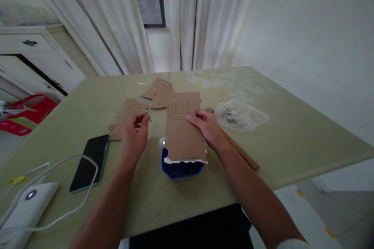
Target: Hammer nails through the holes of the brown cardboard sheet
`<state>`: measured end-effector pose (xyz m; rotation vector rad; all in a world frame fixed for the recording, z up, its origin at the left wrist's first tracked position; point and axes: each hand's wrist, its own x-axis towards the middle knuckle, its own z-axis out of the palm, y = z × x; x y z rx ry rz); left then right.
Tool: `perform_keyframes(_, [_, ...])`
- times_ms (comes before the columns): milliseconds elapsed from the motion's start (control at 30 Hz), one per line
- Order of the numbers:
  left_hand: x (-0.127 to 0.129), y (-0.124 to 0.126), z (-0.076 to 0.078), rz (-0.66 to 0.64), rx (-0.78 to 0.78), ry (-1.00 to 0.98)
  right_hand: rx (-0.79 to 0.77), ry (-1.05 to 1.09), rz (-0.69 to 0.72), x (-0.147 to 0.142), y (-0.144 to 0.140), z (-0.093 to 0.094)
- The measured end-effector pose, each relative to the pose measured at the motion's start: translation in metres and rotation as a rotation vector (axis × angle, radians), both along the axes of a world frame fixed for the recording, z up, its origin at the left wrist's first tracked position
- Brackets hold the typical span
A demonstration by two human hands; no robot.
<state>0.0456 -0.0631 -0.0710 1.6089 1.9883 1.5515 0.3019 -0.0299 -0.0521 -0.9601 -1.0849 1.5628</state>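
A long strip of brown cardboard (182, 132) with rows of small holes near its far end lies across a blue perforated basket (181, 169) in front of me. My right hand (206, 126) presses on the strip's right edge, fingers flat. My left hand (134, 130) hovers just left of the strip and pinches a small thin metal piece (147, 116) between thumb and fingers. A second holed cardboard piece (127, 116) lies beyond my left hand.
More cardboard scraps (159, 91) lie farther back. A clear plastic bag (239, 116) holding small dark parts sits at the right, a wooden stick (241, 151) under my right wrist. A black phone (89, 161), white power bank (25, 206) and cable lie at left on the table (292, 140).
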Motion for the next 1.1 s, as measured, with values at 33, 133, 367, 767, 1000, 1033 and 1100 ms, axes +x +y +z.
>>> perform_keyframes(33, [-0.008, 0.004, -0.004, 0.022, -0.107, 0.047, -0.01, 0.022, -0.023, 0.0, 0.001, 0.0])
perform_keyframes(133, [-0.024, 0.011, -0.019, 0.045, -0.306, 0.257, -0.033, 0.061, -0.051, 0.0, 0.002, 0.001])
perform_keyframes(367, [-0.019, 0.014, -0.036, -0.005, -0.303, 0.363, -0.043, 0.077, -0.053, -0.001, 0.003, 0.0])
perform_keyframes(767, [0.024, -0.008, 0.0, -0.452, 0.094, -0.104, -0.079, 0.19, 0.138, 0.002, -0.006, 0.009])
perform_keyframes(1000, [0.039, -0.018, 0.005, -0.494, 0.19, -0.117, -0.063, 0.156, 0.194, 0.002, -0.009, 0.009])
perform_keyframes(1033, [0.039, -0.019, 0.005, -0.478, 0.193, -0.117, -0.055, 0.147, 0.198, 0.002, -0.009, 0.01])
perform_keyframes(1100, [0.039, -0.02, 0.005, -0.461, 0.19, -0.118, -0.041, 0.111, 0.212, 0.002, -0.009, 0.01])
